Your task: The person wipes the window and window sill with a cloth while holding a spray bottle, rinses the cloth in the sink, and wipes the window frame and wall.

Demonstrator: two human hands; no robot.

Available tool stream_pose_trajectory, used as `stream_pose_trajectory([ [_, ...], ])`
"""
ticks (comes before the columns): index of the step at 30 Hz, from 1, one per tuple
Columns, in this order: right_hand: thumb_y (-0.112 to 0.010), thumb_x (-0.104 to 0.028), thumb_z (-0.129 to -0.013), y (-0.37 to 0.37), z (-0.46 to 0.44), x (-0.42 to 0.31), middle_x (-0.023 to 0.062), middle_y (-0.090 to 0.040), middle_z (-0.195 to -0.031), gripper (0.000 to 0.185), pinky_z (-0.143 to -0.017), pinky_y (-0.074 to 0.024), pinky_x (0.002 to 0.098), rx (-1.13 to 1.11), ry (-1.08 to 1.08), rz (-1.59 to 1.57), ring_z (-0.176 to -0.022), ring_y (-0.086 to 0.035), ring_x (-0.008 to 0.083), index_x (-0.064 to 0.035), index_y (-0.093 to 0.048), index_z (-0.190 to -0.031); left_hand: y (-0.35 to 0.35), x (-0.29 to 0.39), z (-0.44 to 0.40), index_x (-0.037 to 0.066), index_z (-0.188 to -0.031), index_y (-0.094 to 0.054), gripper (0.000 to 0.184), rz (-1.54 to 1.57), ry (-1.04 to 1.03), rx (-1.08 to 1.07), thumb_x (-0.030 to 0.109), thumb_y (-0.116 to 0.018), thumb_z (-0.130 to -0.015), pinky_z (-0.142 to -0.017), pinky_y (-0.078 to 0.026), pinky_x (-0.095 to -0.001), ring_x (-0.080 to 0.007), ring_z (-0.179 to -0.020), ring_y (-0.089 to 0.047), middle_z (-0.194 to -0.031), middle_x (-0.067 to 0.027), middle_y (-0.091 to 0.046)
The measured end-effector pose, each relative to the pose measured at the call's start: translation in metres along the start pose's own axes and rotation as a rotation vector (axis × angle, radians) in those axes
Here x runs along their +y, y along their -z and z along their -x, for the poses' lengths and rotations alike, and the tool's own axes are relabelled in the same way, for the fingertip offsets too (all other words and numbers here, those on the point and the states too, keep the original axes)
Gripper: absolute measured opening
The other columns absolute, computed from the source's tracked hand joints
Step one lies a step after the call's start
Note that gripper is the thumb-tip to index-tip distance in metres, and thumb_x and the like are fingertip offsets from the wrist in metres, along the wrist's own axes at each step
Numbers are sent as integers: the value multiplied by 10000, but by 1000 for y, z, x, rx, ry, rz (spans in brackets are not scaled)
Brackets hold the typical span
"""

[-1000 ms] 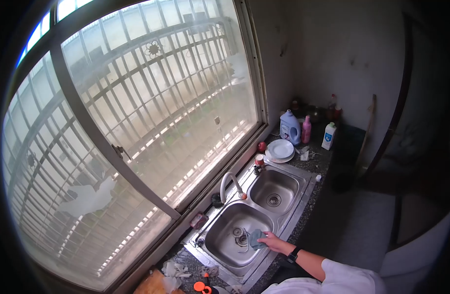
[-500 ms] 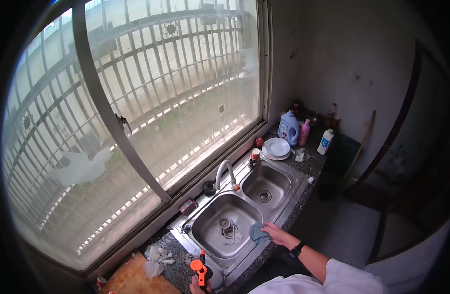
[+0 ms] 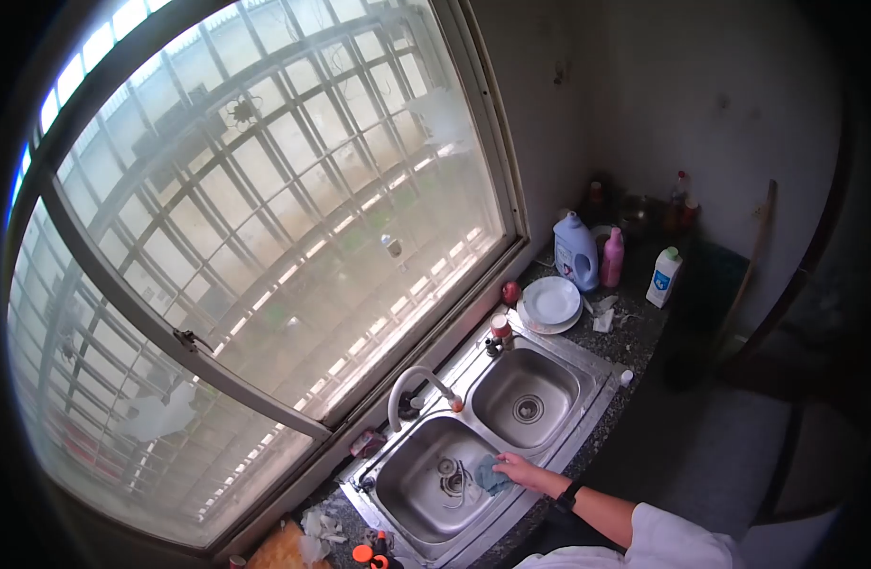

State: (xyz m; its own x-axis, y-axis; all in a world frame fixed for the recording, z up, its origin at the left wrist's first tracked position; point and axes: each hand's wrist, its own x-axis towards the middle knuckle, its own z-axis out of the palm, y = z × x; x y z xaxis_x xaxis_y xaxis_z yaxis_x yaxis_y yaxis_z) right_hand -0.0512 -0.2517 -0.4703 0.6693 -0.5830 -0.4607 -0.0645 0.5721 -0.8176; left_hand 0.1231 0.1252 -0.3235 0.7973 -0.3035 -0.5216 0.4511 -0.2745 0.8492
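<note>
My right hand (image 3: 519,470) is closed on a crumpled grey-blue cloth (image 3: 492,477). It hangs over the right side of the larger sink basin (image 3: 412,507), near the divider; whether the cloth touches the steel I cannot tell. At the bottom edge of the view shows the orange and black head of a spray bottle (image 3: 363,554), its body cut off by the frame. My left hand is out of sight below. A pale thin strip (image 3: 469,486) lies by the drain of this basin. Behind the basins rises a curved white faucet (image 3: 398,391).
The smaller basin (image 3: 549,372) adjoins on the right. Stacked plates (image 3: 552,301), a blue jug (image 3: 575,251), a pink bottle (image 3: 612,258) and a white bottle (image 3: 663,278) stand beyond it. Crumpled plastic (image 3: 320,533) and a wooden board (image 3: 277,550) lie at lower left.
The view has shifted, and my left hand and most of the spray bottle have dropped out of the frame. My right hand, still gripping the cloth, has moved slightly farther over the larger basin.
</note>
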Motion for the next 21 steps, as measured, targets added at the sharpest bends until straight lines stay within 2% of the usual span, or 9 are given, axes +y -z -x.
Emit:
stream_pose_trajectory([
  [4, -624, -174, -920, 24, -11, -16, 94, -606, -1087, 445, -809, -486, 272, -72, -124, 82, -954, -591, 126, 6, -472, -1298, -19, -8, 20, 66, -898, -646, 451, -36, 3, 72, 486, -498, -971, -513, -361, -243, -97, -570, -491, -688, 10, -546],
  [6, -622, -177, -921, 26, -5, -31, 92, -607, -1093, 458, -806, -490, 270, -112, -151, -28, -960, -599, 131, 2, -459, -1309, -29, -14, 33, 66, -898, -647, 450, -34, 11, 101, 484, -499, -971, -515, -360, -243, -96, -570, -489, -686, 10, -544],
  [8, -632, -158, -915, 29, -5, -35, 83, -609, -1108, 479, -825, -503, 270, -165, -186, -135, -980, -610, 130, -10, -444, -1329, -48, -8, 43, 60, -915, -650, 427, -64, -28, 23, 453, -497, -981, -532, -350, -243, -85, -581, -470, -666, 18, -514],
  [10, -641, -121, -911, 31, -1, -40, 82, -607, -1143, 494, -866, -522, 273, -302, -137, -285, -1024, -617, 138, -14, -431, -1344, -63, -6, 51, 55, -936, -658, 409, -38, -47, -2, 426, -494, -988, -531, -355, -247, -90, -582, -476, -660, 23, -512],
  [13, -637, -90, -915, 31, 4, -44, 80, -601, -1180, 492, -889, -538, 282, -372, -82, -209, -1057, -615, 150, -8, -422, -1351, -82, 2, 57, 39, -983, -669, 395, 80, -31, -57, 391, -489, -994, -488, -347, -233, -109, -538, -478, -669, 10, -535],
  [16, -615, -79, -931, 30, 9, -45, 83, -599, -1195, 473, -881, -552, 293, -333, -79, -208, -1070, -617, 169, 0, -416, -1353, -88, -4, 48, 38, -961, -661, 397, 112, -19, -13, 396, -492, -992, -467, -336, -225, -104, -516, -471, -642, 3, -528],
  [18, -570, -134, -967, 36, 16, -51, 81, -604, -1186, 402, -855, -565, 338, -356, -108, -174, -1036, -629, 175, -20, -445, -1333, -86, -13, 41, 39, -940, -652, 409, 65, -115, -100, 401, -466, -975, -432, -321, -237, -104, -462, -433, -597, 1, -499],
  [19, -557, -173, -978, 37, 15, -49, 77, -610, -1171, 371, -841, -568, 355, -340, -56, -144, -1016, -631, 178, -34, -469, -1311, -88, -1, 39, -12, -1075, -587, 521, 40, -149, -216, 466, -440, -926, -462, -383, -261, -115, -481, -468, -684, -67, -571],
  [21, -543, -233, -989, 46, 11, -39, 70, -624, -1123, 322, -811, -569, 349, -270, 9, -47, -969, -640, 172, -43, -520, -1248, -94, 9, 50, -47, -945, -598, 477, 69, -246, -230, 411, -480, -887, -445, -334, -256, -109, -473, -458, -593, -39, -507],
])
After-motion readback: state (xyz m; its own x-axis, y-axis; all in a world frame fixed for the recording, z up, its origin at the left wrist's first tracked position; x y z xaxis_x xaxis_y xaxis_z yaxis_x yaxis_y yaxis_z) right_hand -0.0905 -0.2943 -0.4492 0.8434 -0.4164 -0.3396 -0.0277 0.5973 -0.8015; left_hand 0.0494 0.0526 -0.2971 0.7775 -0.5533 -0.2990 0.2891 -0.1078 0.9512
